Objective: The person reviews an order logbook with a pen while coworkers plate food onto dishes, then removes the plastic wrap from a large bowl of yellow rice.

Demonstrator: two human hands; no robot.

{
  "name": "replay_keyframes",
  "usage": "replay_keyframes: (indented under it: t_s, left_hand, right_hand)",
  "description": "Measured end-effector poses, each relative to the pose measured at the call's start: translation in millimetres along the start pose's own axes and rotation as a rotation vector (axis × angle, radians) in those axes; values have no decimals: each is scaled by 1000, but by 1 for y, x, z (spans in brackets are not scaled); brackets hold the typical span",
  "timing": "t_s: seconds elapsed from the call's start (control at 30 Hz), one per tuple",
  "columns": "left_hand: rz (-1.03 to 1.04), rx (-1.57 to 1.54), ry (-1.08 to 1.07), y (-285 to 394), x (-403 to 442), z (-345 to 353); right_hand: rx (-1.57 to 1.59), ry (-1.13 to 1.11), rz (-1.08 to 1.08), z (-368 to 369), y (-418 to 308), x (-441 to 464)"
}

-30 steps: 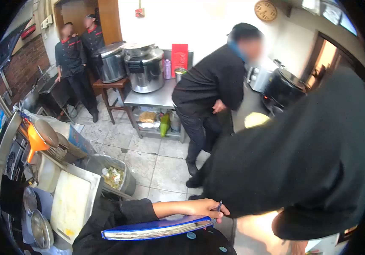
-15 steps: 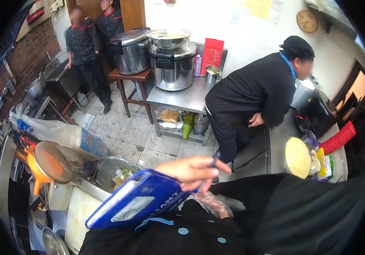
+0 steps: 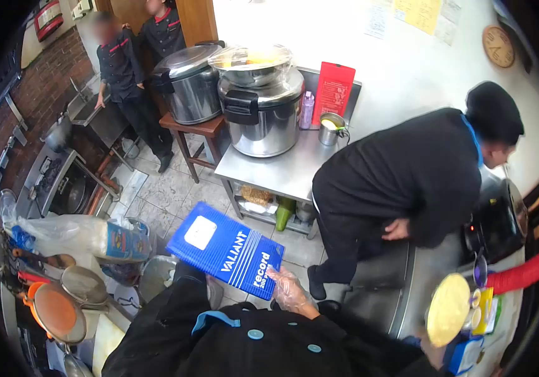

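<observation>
A blue record book (image 3: pixel 226 250), marked "VALIANT record", is tilted in front of me with its cover facing up. My right hand (image 3: pixel 291 291), in a clear plastic glove, grips its lower right corner, thumb on the cover and fingers underneath. My left sleeve (image 3: pixel 156 314) reaches toward the book's lower left edge. The left hand is hidden from sight, and a pale patch below the book is too unclear to name. No pen shows now.
A person in black (image 3: pixel 401 182) bends over the right counter, near a round yellow item (image 3: pixel 448 310) and red stack (image 3: pixel 519 274). Steel cookers (image 3: pixel 263 119) stand ahead. Two people (image 3: pixel 125 69) stand far left. Strainers (image 3: pixel 59 312) and a plastic-wrapped bag (image 3: pixel 75 234) are at left.
The book has swung from under my left arm to face me, held by the gloved right hand. The bare left hand with the pen has gone from sight. My view has shifted.
</observation>
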State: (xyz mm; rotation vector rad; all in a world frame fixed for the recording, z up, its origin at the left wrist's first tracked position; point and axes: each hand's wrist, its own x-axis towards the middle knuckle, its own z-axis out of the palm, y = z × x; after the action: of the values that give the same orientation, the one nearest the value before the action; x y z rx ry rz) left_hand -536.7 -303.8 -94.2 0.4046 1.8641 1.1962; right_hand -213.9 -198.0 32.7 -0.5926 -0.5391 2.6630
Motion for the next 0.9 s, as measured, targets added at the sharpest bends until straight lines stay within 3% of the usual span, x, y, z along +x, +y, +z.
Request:
replay_keyframes:
  t_s: [0.03, 0.07, 0.1, 0.17, 0.2, 0.23, 0.27, 0.3, 0.33, 0.37, 0.43, 0.47, 0.53, 0.57, 0.63, 0.67, 0.73, 0.77, 0.83, 0.87, 0.9]
  left_hand:
    - [16, 279, 16, -40, -2, -12]
    - [50, 481, 16, -69, -2, -21]
    - [106, 644, 20, -102, 0, -28]
    - [-97, 237, 33, -34, -66, -12]
    - [-146, 296, 129, -29, -76, -8]
    - [-253, 201, 140, -89, -59, -24]
    - [-359, 106, 160, -137, -43, -37]
    - [-398, 178, 94, -134, -47, -42]
    - [-443, 252, 23, -125, -57, -43]
    - [-454, 346, -14, -122, -59, -46]
    - [169, 1066, -275, -123, -36, -59]
    - [154, 1057, -292, -116, -29, -55]
    - [-536, 42, 42, -70, 8, -39]
    - [-543, 25, 28, -54, 23, -42]
    - [-330, 122, 50, -23, 56, -35]
    - [-339, 88, 57, 5, 67, -33]
    - [-387, 48, 84, 47, 76, -31]
    - [-417, 28, 115, 41, 79, -27]
    - [-285, 41, 94, 24, 89, -25]
    - [-282, 35, 103, 30, 88, -21]
    - [-299, 28, 123, 30, 91, -22]
  right_hand:
    - [41, 23, -108, -13, -6, 13]
    - [-34, 182, -253, -8, -19, 18]
    - [-69, 272, -219, -28, -27, 36]
    - [-204, 522, -175, -45, -46, 53]
    - [-523, 720, -123, -55, -57, 64]
    - [-840, 904, -72, -66, -63, 76]
    - [-947, 921, -57, -99, -62, 95]
    - [-1011, 997, -65, -109, -64, 110]
    - [-1347, 1029, -194, -170, -47, 132]
    - [-1345, 1028, -169, -178, -42, 142]
    - [-1419, 1026, -46, -184, -49, 172]
    - [-1456, 1032, 27, -184, -48, 179]
    - [-1532, 1047, 151, -186, -53, 206]
    - [-1551, 1058, 159, -197, -49, 224]
    - [-2391, 603, 447, -223, -48, 265]
    - [-2425, 584, 455, -219, -47, 287]
    - [-1506, 1397, 113, -206, -34, 328]
    - [-1538, 1359, 138, -207, -41, 343]
    - [-913, 1042, -27, -209, -47, 376]
    - [-671, 1128, -9, -188, -53, 402]
    - [-683, 1115, 14, -210, -53, 425]
